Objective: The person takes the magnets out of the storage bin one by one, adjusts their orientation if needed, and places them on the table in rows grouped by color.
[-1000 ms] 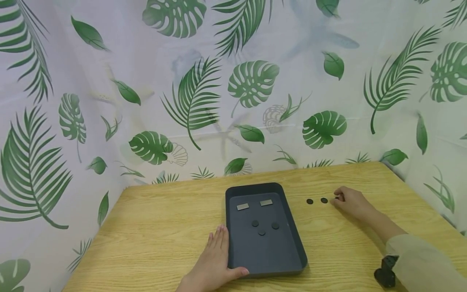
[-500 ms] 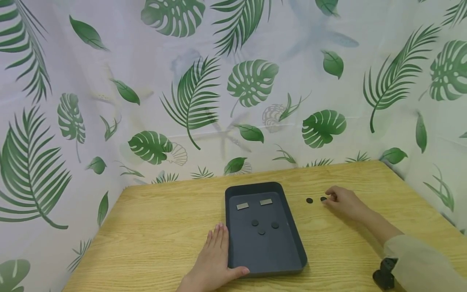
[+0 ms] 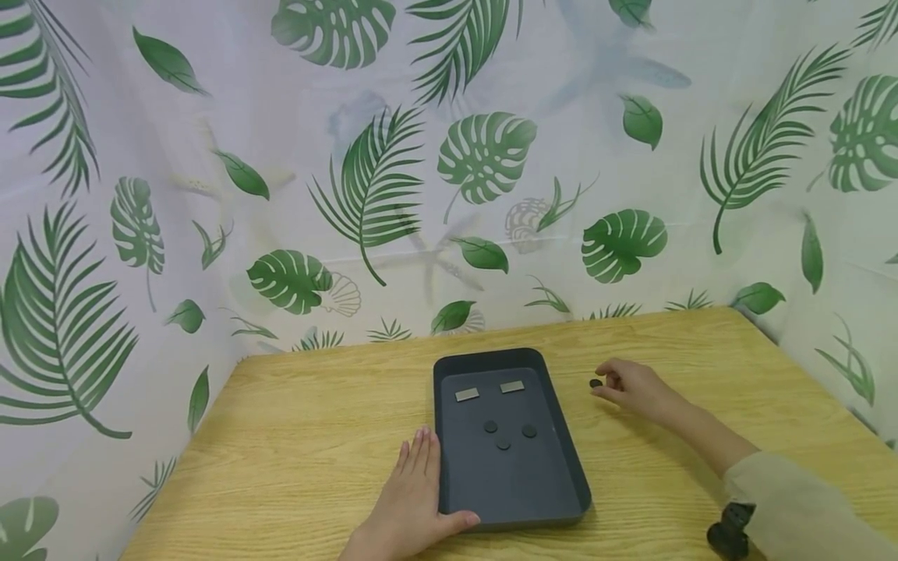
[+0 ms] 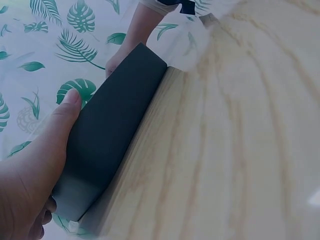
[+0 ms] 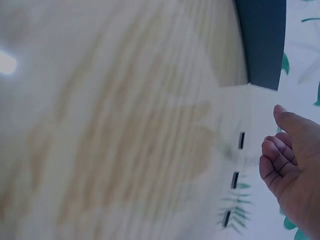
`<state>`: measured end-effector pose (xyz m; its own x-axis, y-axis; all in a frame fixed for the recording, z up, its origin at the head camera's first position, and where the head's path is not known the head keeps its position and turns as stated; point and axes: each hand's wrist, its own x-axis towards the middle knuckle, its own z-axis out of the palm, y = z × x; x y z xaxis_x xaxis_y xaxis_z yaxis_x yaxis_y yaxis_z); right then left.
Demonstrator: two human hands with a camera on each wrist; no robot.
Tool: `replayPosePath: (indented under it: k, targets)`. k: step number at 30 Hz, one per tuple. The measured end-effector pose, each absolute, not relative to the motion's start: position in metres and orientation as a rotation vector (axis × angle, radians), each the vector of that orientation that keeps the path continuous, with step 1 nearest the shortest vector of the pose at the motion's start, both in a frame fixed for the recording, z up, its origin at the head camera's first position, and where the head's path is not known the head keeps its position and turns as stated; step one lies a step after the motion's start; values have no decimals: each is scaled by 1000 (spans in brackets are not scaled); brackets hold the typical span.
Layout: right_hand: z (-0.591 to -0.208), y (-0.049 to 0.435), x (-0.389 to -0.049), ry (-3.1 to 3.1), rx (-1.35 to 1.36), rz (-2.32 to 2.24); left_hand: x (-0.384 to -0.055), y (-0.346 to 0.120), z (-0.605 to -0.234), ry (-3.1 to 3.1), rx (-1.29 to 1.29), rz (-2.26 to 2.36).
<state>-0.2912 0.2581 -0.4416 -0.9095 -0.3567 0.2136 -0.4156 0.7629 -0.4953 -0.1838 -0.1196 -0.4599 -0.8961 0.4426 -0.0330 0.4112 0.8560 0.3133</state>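
A dark grey tray (image 3: 515, 495) lies on the wooden table. Inside it are two flat silvery bars (image 3: 466, 395) and three black discs (image 3: 503, 446). My left hand (image 3: 414, 499) rests along the tray's left wall, fingers straight, thumb at the near corner. My right hand (image 3: 638, 389) hovers right of the tray, thumb and forefinger apart around a small black disc (image 3: 595, 383). Three dark pieces (image 5: 235, 180) stand in a row beside that hand in the right wrist view, with none seen between its fingers. In the head view only one shows; the hand covers the spots behind it.
The table (image 3: 316, 436) has a pale wood grain. A leaf-printed cloth (image 3: 421, 156) hangs behind it and along both sides. A black device (image 3: 730, 534) sits at the right sleeve (image 3: 793, 491).
My right hand has moved left along the row of black discs, from the farthest one to the one nearest the tray. My left hand and the tray have stayed put.
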Motion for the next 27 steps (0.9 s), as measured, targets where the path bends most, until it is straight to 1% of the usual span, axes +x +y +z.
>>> replayPosePath:
  k: [16,27]
  targets:
    - [-426,224,-281,-2777,797,827,-184,-120,-460,2930,681,459]
    - [-426,205,-272,-2716,958,853,-184,-120,-460,2920,678,467]
